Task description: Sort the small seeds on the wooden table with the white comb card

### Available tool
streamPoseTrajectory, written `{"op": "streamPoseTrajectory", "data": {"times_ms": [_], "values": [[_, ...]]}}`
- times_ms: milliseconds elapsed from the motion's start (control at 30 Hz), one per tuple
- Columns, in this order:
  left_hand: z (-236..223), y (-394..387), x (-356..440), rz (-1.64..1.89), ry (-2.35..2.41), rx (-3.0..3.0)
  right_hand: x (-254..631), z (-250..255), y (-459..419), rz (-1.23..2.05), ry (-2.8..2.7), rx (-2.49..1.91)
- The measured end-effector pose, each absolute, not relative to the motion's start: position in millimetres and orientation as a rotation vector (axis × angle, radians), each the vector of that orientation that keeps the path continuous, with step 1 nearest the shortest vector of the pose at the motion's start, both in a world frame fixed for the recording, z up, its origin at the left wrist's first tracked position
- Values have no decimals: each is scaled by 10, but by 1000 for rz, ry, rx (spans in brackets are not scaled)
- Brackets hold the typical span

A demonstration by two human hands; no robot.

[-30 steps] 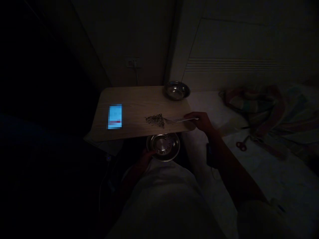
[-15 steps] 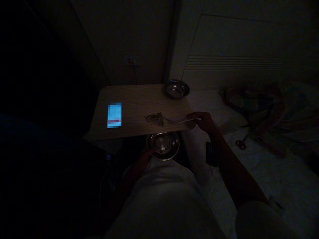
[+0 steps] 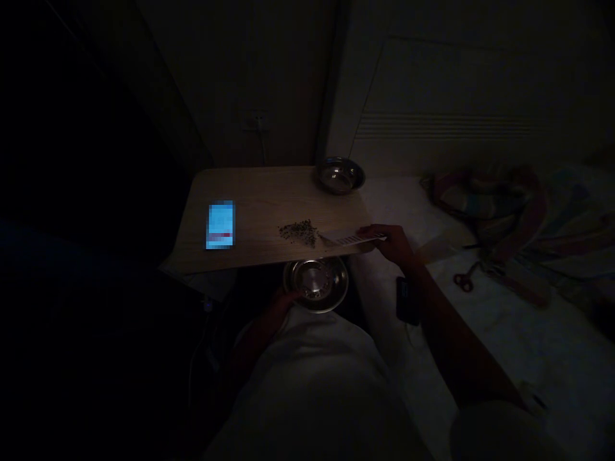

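My left hand (image 3: 284, 303) is closed on the near left rim of a shiny metal bowl (image 3: 338, 296), held just below the table's front edge. My right hand (image 3: 391, 241) grips a flat, pale card with stripes (image 3: 353, 238) over the table's right end. The card's left edge lies beside a loose pile of small dark grains (image 3: 298, 232) on the wooden tabletop (image 3: 259, 192). Some small bits show in the bottom of the held bowl; it is too dark to tell what they are.
A second metal bowl (image 3: 340, 177) stands at the table's back right corner. A lit screen (image 3: 220, 224) glows on the left. On the white bedding to the right lie a dark phone-like device (image 3: 407, 301), scissors (image 3: 464, 282) and striped cloth (image 3: 480, 202). A wall socket (image 3: 257, 120) holds a plug.
My right hand has lowered slightly, and the card is tilted so that more of its striped face shows. The bowl in my left hand stays nearly in place. The pile looks much the same.
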State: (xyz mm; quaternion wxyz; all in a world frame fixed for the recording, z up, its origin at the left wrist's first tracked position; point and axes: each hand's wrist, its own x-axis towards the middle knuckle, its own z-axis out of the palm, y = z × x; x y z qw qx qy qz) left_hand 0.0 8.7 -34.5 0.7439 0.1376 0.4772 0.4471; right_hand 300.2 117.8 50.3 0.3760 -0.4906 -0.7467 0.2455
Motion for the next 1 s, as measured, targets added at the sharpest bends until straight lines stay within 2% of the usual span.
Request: {"op": "streamPoseTrajectory", "data": {"times_ms": [233, 833, 1000], "values": [[-227, 117, 44, 924, 1015, 313, 3015, 508, 1092, 662, -1917, -1250], [-308, 191, 117, 972, 872, 297, 2969, 539, 732, 728, -1927, -1185], [-336, 206, 107, 957, 840, 282, 2910, 609, 656, 832, -1982, -1097]]}}
